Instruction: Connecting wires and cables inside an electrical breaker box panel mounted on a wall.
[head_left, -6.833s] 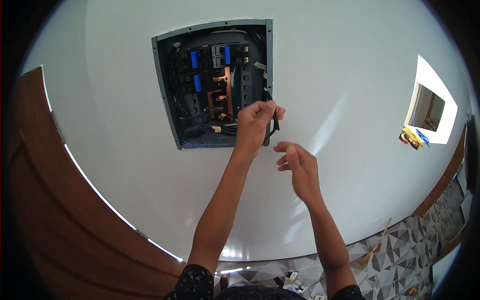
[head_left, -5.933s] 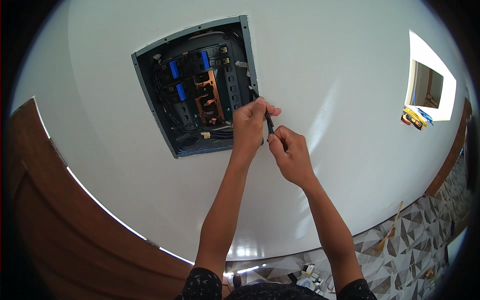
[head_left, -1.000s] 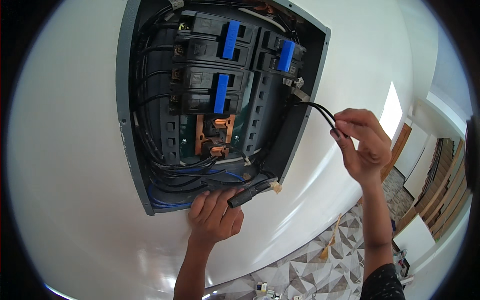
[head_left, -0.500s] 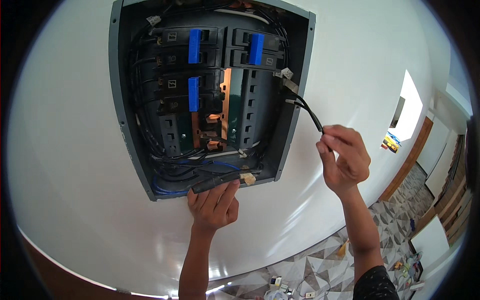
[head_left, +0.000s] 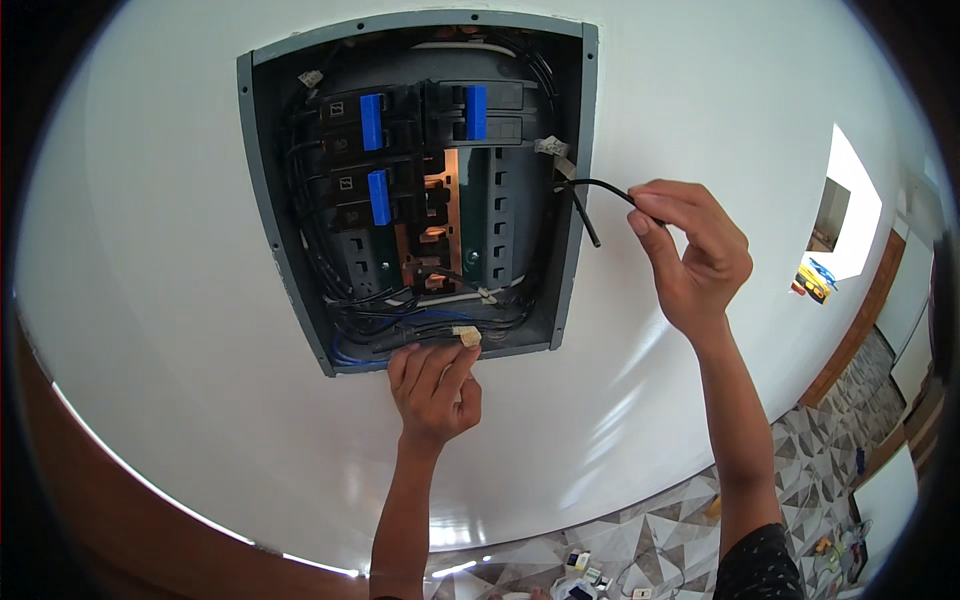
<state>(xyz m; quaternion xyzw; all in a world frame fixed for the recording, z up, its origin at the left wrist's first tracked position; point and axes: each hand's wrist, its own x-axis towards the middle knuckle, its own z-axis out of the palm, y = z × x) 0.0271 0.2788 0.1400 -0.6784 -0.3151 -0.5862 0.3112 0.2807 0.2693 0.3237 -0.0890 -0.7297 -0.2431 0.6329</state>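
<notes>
A grey electrical panel box [head_left: 262,190] is set in the white wall. Inside are black circuit breakers [head_left: 335,150] with blue handle pieces [head_left: 477,112] across them. My right hand [head_left: 700,255] is closed in a pinch on a black wire [head_left: 610,186] drawn out past the box's right side. Below it a second black wire [head_left: 588,222] hangs loose, its cut end pointing down. My left hand [head_left: 433,395] rests with its fingers stretched over the box's lower edge. Its fingertips are beside a tan tape tag [head_left: 467,335] and dark cables; their exact contact is partly hidden.
Copper bars [head_left: 452,215] are exposed mid-panel beside slotted dark rails [head_left: 500,220]. Black and blue wires crowd the box's bottom and left side. A yellow and blue item [head_left: 815,280] lies in a wall opening at right. Small items [head_left: 585,570] lie on the patterned floor below.
My right hand has risen and now bends one black wire sideways, apart from the second, which hangs free. My left hand stays at the lower edge. The view has shifted.
</notes>
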